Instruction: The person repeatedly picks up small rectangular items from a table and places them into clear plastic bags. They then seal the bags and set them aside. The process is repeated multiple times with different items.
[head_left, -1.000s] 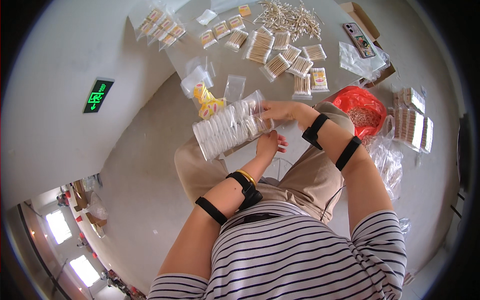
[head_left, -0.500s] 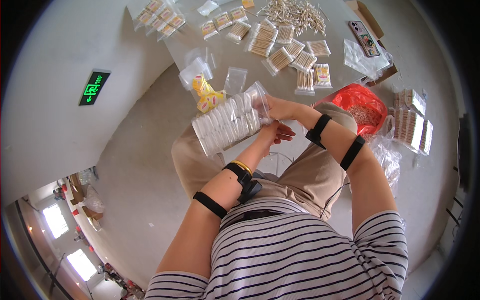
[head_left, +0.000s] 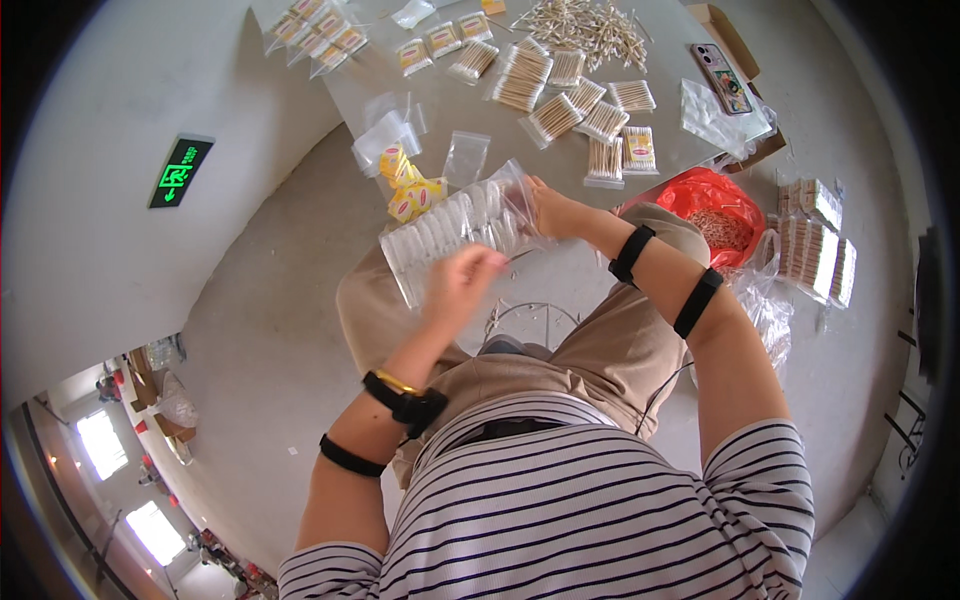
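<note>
A large clear plastic bag [head_left: 440,235] lies tilted over my lap at the table's near edge, filled with rows of small white-looking packs. My right hand [head_left: 549,209] grips its right end, with the fingers partly hidden by the plastic. In front of the bag's near side is my left hand [head_left: 462,285], smeared by motion, so its fingers cannot be read; it seems apart from the bag. Beyond the bag lie yellow printed cards [head_left: 412,190] and an unfilled small zip bag [head_left: 465,158].
On the table [head_left: 480,105] lie several cotton swab packs [head_left: 555,118], a heap of loose swabs [head_left: 590,35] and a phone [head_left: 720,78]. A red bag of swabs [head_left: 712,215] stands at the right, beside stacked packs [head_left: 810,245]. Filled bags [head_left: 318,35] rest at the far left.
My left hand has left the right end of the bag and moved left and nearer to me. My right hand stays at the bag's end.
</note>
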